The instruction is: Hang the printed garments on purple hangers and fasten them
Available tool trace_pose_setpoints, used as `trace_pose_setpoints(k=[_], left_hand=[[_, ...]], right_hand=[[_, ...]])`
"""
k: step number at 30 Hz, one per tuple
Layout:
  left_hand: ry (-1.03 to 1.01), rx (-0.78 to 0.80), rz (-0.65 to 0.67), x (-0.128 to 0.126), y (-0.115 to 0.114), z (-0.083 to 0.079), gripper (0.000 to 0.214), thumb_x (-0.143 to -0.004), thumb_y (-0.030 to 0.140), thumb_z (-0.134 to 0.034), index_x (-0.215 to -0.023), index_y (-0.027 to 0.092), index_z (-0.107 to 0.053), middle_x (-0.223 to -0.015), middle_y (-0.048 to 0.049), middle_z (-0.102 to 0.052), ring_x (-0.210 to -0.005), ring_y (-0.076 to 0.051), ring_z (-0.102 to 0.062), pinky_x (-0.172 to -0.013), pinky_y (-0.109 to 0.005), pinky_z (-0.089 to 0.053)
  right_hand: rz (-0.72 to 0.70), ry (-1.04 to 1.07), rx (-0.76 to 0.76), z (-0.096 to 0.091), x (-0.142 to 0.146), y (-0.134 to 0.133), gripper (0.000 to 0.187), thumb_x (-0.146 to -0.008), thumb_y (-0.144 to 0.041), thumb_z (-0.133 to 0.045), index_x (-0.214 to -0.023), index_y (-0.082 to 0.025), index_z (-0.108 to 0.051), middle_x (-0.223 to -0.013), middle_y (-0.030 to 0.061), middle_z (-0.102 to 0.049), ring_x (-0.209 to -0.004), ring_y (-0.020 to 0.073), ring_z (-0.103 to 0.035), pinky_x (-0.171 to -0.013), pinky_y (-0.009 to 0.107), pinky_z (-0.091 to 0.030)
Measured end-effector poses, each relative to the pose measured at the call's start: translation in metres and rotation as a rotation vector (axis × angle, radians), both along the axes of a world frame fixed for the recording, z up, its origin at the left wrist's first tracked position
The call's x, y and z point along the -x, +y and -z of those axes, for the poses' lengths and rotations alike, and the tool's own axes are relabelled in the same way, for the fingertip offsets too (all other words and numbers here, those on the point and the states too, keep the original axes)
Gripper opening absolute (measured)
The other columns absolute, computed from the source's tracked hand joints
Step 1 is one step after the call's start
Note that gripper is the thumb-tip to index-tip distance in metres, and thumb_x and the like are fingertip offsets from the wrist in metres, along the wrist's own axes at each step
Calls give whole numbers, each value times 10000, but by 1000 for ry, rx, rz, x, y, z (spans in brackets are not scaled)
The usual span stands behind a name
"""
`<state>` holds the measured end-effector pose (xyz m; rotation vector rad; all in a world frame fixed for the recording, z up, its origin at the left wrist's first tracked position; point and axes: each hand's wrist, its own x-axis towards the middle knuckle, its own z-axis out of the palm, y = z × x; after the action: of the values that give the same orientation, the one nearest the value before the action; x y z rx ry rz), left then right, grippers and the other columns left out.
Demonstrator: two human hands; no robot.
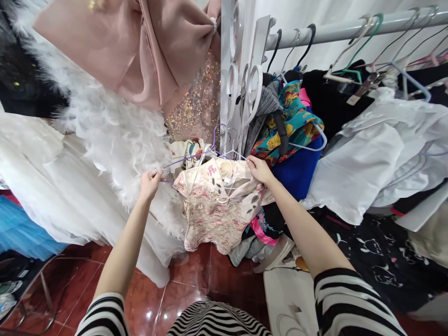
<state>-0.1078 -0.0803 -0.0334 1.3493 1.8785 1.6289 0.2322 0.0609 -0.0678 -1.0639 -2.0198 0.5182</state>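
In front of me a short cream top (213,214) with a pink pattern hangs spread out. Above its neckline are a purple hanger (189,160) and a pale hanger (234,150), with their hooks close together. My left hand (150,185) is closed on the left end of the purple hanger, beside the white feathers. My right hand (259,170) pinches the top's right shoulder, where the pale hanger's arm runs under the fingers. Another light printed garment (192,151) shows behind the purple hanger.
White feathery fabric (115,135) and a dusty-pink satin bow (140,51) crowd the left. Clothes, including a white garment (371,154), hang from a metal rail (336,32) at right. A white box (289,298) stands on the red tiled floor (189,275).
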Motion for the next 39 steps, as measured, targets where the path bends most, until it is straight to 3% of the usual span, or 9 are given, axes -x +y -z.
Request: trace_pose_setpoints(k=[3,11,14,17,21,27,29,34,39], left_hand=[[59,-19,-5,2,-1,-5,240,-702,398,-627,-606,201,-530,-606,20,-559,-627,-148,-596,-576,-236,-545],[38,-211,-89,14,8,-14,407,-665,570,-676,-615,199,-518,-561,41,-510,-476,-119,-538,-485,-245,-509],[36,-234,-130,21,-4,-16,432,-655,528,-706,-543,202,-445,-483,74,-391,-445,-103,-523,-460,-222,-490],[16,-224,-130,24,-25,-10,336,-639,450,-695,-561,202,-484,-427,98,-343,-397,-83,-471,-437,-210,-461],[-32,-251,-176,23,-49,7,263,-617,435,-677,-639,188,-589,-373,104,-382,-325,-63,-360,-372,-218,-382],[-90,-362,-285,26,-73,17,319,-578,472,-716,-657,182,-609,-418,74,-502,-332,-68,-409,-354,-215,-343],[-81,-399,-286,21,-80,14,328,-575,473,-729,-668,181,-613,-403,77,-493,-306,-66,-386,-331,-213,-302],[17,-610,-310,-5,-92,-1,301,-612,437,-751,-637,183,-591,-385,68,-479,-316,-101,-452,-336,-232,-350],[47,-820,-290,-28,-94,-21,313,-614,401,-771,-609,187,-543,-426,66,-498,-307,-81,-420,-293,-205,-269]], right_hand=[[-3,16,-2,-4,1,1,140,-787,-309,-388,-660,-251,-378,-569,-5,-476,-552,167,-455,-597,277,-405],[-2,88,-85,-4,-5,4,181,-788,-359,-405,-649,-247,-382,-549,-19,-422,-538,156,-416,-566,273,-384],[10,80,-87,-2,-7,3,185,-775,-364,-415,-637,-246,-377,-546,-16,-435,-537,154,-414,-568,273,-378],[13,48,-71,-2,-3,1,170,-761,-352,-417,-632,-245,-385,-552,-9,-457,-538,156,-429,-575,276,-378],[9,16,-52,-3,2,1,147,-755,-333,-407,-638,-243,-409,-568,7,-494,-546,165,-454,-580,279,-386],[37,2,-59,-2,3,3,146,-765,-318,-414,-643,-241,-438,-582,18,-527,-562,173,-478,-595,279,-400],[36,-12,-57,-2,5,4,140,-763,-312,-419,-649,-238,-451,-588,21,-534,-566,176,-486,-600,279,-402],[57,-64,-40,0,11,4,129,-758,-289,-420,-641,-241,-446,-574,18,-517,-565,179,-491,-577,272,-382],[49,-85,-53,2,10,5,142,-760,-284,-420,-625,-244,-437,-571,20,-514,-580,181,-496,-593,272,-384]])
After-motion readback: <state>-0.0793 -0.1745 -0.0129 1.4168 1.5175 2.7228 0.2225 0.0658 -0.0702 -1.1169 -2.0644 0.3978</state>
